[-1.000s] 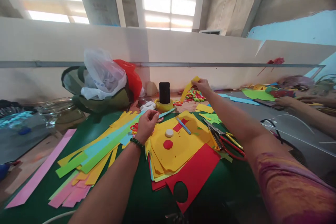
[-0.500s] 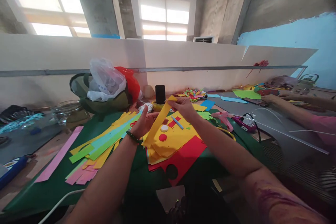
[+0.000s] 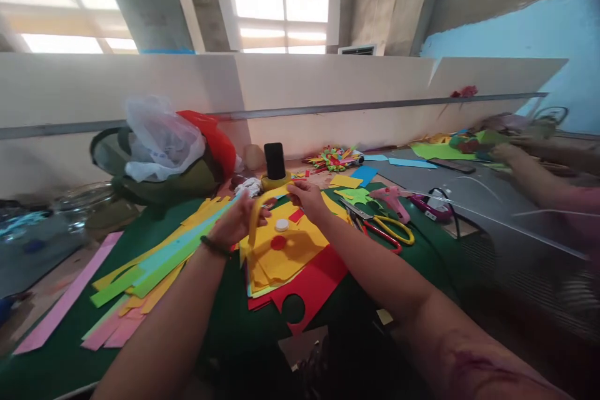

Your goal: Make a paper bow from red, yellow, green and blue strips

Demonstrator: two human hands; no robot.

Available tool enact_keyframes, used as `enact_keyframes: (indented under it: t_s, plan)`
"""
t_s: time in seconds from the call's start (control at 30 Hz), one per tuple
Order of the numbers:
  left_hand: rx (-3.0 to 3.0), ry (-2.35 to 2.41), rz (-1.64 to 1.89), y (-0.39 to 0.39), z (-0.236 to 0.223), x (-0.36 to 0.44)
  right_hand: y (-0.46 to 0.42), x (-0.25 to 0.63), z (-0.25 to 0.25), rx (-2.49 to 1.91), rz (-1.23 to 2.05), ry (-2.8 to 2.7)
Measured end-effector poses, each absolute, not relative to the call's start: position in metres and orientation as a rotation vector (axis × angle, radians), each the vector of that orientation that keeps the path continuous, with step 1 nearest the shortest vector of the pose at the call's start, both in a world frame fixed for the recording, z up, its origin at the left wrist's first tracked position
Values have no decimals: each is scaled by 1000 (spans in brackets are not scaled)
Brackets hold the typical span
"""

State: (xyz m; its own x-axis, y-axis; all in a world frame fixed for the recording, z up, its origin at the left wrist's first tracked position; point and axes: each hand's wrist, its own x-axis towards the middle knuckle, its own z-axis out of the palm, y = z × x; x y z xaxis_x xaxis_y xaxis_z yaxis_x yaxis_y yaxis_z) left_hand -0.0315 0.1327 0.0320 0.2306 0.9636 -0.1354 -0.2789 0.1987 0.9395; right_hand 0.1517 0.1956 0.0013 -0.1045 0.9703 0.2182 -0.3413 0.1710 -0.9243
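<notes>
My right hand (image 3: pixel 309 200) pinches one end of a yellow felt strip (image 3: pixel 256 215) between thumb and fingertips. The strip curves over to my left hand (image 3: pixel 237 220), whose thumb and fingers close around it while its free end hangs down. Below both hands lies a stack of yellow felt sheets (image 3: pixel 300 265), with a white round cap (image 3: pixel 282 225) and a red felt circle (image 3: pixel 278 242) on it. A red felt sheet (image 3: pixel 323 275) with a round hole cut out sticks out from under the stack. Scissors (image 3: pixel 375 222) with red and yellow handles rest right of my right wrist.
Coloured felt strips (image 3: pixel 164 269) fan out on the left, beside a long pink strip (image 3: pixel 70 294). A phone (image 3: pixel 274 161) stands upright behind my hands. A pink glue gun (image 3: pixel 394 201) lies to the right. Another person's hand (image 3: pixel 510 153) moves at far right. A bag (image 3: pixel 164 181) stands back left.
The yellow strip was held straight and slanting; now it bends in an arc between my hands. My right hand has come lower. The view has shifted, uncovering the scissors.
</notes>
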Motion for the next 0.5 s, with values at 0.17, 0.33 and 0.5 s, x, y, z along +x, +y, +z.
enact_keyframes:
  t_s: [0.17,0.33,0.5]
  plan:
    - [732,757,1449,138,37,-32,208,148,1,-727,1383,-947]
    - [1008,977,1164,136,22,-18,205,139,-2,-705,1415,-894]
    - [1312,1057,1264,138,12,-13,192,124,-7,-731,1381,-1043]
